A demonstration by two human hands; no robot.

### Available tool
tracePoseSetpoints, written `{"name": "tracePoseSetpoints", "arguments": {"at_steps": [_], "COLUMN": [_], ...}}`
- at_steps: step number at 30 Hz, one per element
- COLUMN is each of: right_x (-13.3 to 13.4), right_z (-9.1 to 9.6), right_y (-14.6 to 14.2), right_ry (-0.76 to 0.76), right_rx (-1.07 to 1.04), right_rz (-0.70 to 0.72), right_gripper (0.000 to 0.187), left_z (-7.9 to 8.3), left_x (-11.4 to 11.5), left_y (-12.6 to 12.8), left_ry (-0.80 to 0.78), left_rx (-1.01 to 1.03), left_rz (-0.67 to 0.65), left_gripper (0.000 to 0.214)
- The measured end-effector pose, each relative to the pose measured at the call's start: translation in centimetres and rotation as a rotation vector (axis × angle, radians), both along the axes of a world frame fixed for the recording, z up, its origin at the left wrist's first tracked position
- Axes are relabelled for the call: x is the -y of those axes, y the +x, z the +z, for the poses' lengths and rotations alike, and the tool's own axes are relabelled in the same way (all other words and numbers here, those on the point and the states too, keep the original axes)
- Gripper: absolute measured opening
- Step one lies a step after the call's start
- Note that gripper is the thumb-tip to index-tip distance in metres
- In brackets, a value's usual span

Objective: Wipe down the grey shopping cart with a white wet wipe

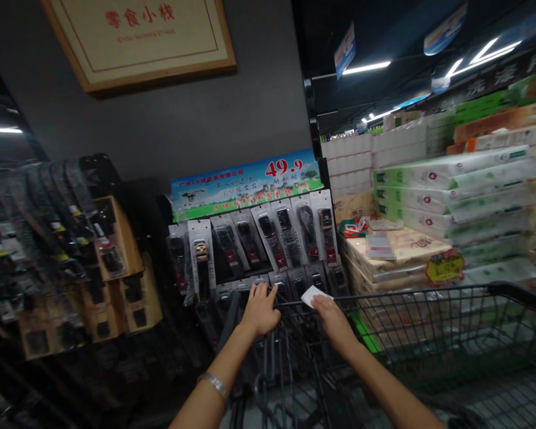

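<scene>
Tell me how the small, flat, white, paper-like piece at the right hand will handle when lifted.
The white piece is probably very light, being small and thin-looking. It may bend easily, though its free part juts past the right hand without visibly drooping, so it might keep some stiffness. Its flat shape makes rolling unlikely.

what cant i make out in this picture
All in the head view:
White item: partly hidden by the right hand; its material is unclear.
Framed sign: top cut off by the upper edge.
Wire cart: cut off by the right and bottom edges.
Hanging packets at left: label text lost to blur.
Pale item on the stacked packs: print hidden by pixelation.
</scene>
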State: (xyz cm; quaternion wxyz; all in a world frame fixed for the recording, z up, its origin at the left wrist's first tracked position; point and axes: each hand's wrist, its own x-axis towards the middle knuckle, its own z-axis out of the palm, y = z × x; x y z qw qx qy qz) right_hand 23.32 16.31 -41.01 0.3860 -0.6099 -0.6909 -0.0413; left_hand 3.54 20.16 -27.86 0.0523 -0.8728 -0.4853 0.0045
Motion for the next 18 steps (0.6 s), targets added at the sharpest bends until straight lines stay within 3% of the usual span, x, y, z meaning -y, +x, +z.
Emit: {"name": "tracePoseSetpoints", "arguments": {"at_steps": [5, 8, 18], "right_x": [0.8, 1.0, -0.6], "right_z": [-1.1, -1.0, -0.8], "right_y": [3.6, 4.2, -1.6], "right_ry": [0.077, 0.097, 0.129], "right_rx": [-0.006, -0.039, -0.147], "right_rz": [-0.098, -0.14, -0.104], "right_gripper": [0.05, 0.049, 0.049], "left_z": [0.5, 0.2, -0.7], "left_x": [0.4, 0.2, -0.9], "left_y": [-0.1, 0.0, 0.0], "left_ry": [-0.004, 0.005, -0.022], "left_rx": [-0.009, -0.012, -0.022], "left_rz": [-0.023, -0.021, -0.026], "left_gripper": [0.071, 0.07, 0.068]}}
